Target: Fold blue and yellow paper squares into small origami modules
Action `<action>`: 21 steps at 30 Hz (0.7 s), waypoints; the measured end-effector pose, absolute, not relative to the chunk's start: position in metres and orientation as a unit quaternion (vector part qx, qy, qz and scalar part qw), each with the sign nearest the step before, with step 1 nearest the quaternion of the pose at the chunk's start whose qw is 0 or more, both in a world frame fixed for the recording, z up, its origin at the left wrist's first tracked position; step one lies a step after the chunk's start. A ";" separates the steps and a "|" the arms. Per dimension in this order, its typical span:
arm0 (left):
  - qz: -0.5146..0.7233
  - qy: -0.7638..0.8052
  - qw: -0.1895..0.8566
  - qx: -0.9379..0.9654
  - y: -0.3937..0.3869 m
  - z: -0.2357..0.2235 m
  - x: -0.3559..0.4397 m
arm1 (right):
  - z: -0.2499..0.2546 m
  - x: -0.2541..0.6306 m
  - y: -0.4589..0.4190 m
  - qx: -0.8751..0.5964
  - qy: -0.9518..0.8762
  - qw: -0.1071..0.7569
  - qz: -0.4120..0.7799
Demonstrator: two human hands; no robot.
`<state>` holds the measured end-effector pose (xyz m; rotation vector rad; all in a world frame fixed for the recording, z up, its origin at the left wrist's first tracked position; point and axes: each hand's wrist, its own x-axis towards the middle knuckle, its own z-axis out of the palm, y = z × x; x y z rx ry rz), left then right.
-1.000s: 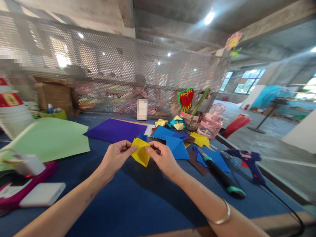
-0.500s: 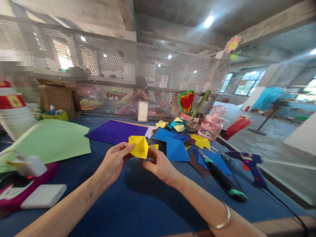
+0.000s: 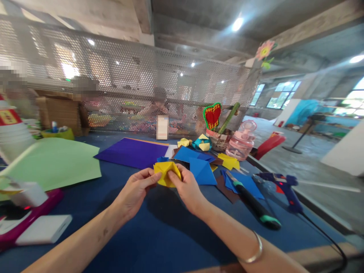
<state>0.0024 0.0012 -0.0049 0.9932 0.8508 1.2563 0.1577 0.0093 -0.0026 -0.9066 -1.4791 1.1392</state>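
Note:
A creased piece of yellow paper (image 3: 166, 179) is held up above the blue table between my two hands. My left hand (image 3: 138, 187) pinches its left edge with the thumb in front. The right side is gripped by my right hand (image 3: 189, 189), whose thumb presses on the front face near the middle folds. Behind the yellow paper a small folded blue paper (image 3: 162, 159) shows in part. Just right of my right hand lie a creased blue sheet (image 3: 203, 172) and other blue paper (image 3: 187, 153). My fingers behind the yellow paper are hidden.
A utility knife (image 3: 256, 204) and a glue gun (image 3: 286, 185) with a cable lie at right. Purple sheets (image 3: 133, 151) and a pale green sheet (image 3: 57, 163) lie left. A pink bottle (image 3: 241, 142) and a basket (image 3: 218, 139) stand behind. A power strip (image 3: 45, 212) is at left.
My right thumb has come onto the front of the yellow paper, and its fingers now grip the right side. The paper has tilted and shifted slightly right. The view has turned slightly.

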 end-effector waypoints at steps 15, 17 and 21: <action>0.505 0.491 0.423 0.570 0.000 0.006 -0.002 | -0.002 0.157 0.010 -0.360 -0.510 0.483 0.614; 0.510 0.488 0.441 0.554 -0.001 0.004 0.000 | -0.006 0.155 0.009 -0.362 -0.521 0.474 0.610; 0.472 0.471 0.452 0.593 0.000 -0.001 0.002 | -0.007 0.156 0.011 -0.381 -0.540 0.470 0.586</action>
